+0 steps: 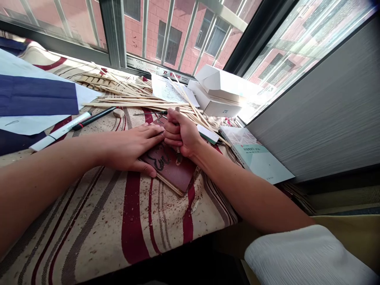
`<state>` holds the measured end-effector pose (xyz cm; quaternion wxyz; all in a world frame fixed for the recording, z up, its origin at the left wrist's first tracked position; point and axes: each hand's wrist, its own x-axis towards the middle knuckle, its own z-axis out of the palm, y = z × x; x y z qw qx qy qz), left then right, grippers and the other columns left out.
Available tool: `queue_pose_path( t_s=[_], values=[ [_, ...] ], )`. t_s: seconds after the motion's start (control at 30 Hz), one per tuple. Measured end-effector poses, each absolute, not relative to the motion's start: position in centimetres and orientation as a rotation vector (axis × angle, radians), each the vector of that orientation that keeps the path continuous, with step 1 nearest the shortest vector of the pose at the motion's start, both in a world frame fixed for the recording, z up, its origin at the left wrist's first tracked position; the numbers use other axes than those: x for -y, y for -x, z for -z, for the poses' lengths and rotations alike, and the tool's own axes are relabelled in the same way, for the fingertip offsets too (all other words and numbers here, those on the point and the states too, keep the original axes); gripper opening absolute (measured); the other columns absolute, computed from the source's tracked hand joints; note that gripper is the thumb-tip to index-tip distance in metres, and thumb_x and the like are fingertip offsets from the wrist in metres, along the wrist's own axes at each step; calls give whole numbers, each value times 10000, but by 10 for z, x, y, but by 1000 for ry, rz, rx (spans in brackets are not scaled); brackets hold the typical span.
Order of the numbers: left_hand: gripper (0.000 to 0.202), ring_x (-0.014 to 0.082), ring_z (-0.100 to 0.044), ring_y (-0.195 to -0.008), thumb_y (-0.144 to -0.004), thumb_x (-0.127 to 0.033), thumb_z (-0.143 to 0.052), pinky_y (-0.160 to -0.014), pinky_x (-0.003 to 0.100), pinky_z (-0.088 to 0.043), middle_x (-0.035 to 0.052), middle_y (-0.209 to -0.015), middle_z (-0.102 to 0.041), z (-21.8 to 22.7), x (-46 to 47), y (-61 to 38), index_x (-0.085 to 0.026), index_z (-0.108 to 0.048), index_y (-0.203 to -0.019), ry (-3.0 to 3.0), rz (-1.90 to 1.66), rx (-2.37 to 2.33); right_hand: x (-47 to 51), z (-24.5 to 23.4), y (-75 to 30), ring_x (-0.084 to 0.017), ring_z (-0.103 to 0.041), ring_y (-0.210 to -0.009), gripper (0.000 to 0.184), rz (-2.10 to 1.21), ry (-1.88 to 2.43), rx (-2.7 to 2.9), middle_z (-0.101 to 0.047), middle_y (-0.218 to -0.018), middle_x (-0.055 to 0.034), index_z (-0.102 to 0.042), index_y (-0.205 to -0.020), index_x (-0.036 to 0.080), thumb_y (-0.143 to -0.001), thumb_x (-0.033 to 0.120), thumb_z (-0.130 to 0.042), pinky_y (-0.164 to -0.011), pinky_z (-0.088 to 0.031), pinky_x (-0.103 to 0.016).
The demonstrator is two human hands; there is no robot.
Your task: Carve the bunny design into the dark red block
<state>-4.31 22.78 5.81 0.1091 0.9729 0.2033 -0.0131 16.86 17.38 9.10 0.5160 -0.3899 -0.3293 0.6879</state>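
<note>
Brown board point(175, 174) under hands point(130, 148) point(182, 134); ZTE box point(218, 106)

"ZTE" printed on the white box point(214, 106); red lettering on the window strip point(148, 67) too blurred to read; print on the book point(261, 158) illegible.

Single head cam, so no second view to overlap. It looks forward and down from close above the tabletop point(103, 221), with left hand point(130, 148) and right hand point(181, 132) near frame centre and arms entering from the bottom corners. It faces the barred window point(178, 35) along the top edge; wide lens, edges bowed.
</note>
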Motion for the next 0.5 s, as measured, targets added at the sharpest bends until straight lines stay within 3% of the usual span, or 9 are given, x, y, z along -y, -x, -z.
queue_pose_path(
  t_s=[0.13,0.27,0.5],
  values=[
    [1393,524,-229,-1882,-978,-1047,-588,-1534,582,-239,294,-2023,-237,-64,-224,42,-66,-334,-1932,-2861,81,-644,-175,-92,-174,-68,-50,-452,645,-1757,877,775,-166,-541,158,-329,-763,263,-1236,559,-651,-376,-123,-144],
    [1399,517,-265,-1875,-953,-1049,-621,-1533,553,-255,273,-2022,-264,-66,-225,43,-87,-354,-1933,-2842,71,-648,-177,-90,-181,-74,-46,-458,679,-1819,823,803,-172,-547,153,-317,-749,271,-1212,626,-666,-378,-128,-154],
    [1364,510,-331,-1853,-946,-1081,-606,-1519,589,-298,262,-2006,-326,-62,-231,47,-160,-395,-1929,-2858,15,-592,-178,-93,-176,-73,-31,-464,691,-1851,837,813,-168,-536,152,-291,-734,274,-1235,622,-617,-376,-113,-153]
  ],
)
